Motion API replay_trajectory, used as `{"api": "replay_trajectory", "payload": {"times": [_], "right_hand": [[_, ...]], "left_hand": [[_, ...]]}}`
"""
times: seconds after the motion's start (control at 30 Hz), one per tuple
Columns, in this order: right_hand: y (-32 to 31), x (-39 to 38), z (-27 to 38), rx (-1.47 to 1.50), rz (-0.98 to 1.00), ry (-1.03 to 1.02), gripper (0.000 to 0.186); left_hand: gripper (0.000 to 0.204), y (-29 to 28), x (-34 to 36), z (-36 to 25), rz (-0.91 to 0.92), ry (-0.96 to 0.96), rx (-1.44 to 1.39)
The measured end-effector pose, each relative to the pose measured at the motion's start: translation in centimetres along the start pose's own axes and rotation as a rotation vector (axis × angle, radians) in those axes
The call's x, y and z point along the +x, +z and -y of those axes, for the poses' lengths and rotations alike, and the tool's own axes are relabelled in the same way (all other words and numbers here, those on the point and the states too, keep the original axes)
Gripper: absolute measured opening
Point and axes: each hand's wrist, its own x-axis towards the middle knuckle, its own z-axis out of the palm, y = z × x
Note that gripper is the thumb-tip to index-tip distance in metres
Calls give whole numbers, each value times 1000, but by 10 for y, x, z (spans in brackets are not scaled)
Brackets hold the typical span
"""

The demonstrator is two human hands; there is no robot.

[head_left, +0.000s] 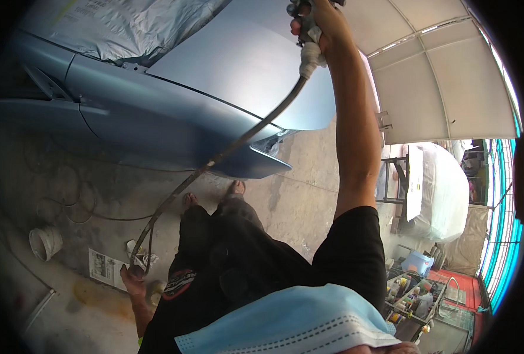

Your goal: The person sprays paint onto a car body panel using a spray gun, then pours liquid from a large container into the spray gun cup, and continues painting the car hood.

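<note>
At the top of the view, my right hand is closed around a spray gun, whose lower end is wrapped in pale tape. The gun is over the hood of a blue-grey car. I cannot make out the nozzle or a gap to the panel. From the gun's base a dark air hose runs slantwise down to the lower left. There my left hand is closed on the hose, low beside my hip. Crinkled masking film covers the windshield area.
A white bucket, a printed sheet and loops of hose lie on the concrete floor at left. On the right stand a plastic-wrapped panel, a cart of bottles and pale wall panels.
</note>
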Motion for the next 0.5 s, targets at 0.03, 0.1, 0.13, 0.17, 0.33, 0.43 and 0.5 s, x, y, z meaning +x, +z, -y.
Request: {"api": "replay_trajectory", "payload": {"times": [0.03,0.1,0.13,0.17,0.33,0.43,0.5], "right_hand": [[-7,-1,-4,-61,-30,49,53],[-35,2,-26,-128,-77,98,53],[-51,18,-60,19,-56,79,51],[-73,23,-81,153,-56,53,52],[-192,7,-144,182,-206,120,47],[-259,-6,-178,177,-322,194,47],[-305,-11,-207,188,-360,210,47]], "left_hand": [[44,5,0,-6,61,20,-16],[44,21,4,-14,137,32,-27],[44,27,-3,-17,128,68,47],[44,34,-2,-18,144,92,122],[42,61,12,-2,209,74,302],[42,86,15,4,262,-3,374],[40,106,13,10,305,-76,467]]}}
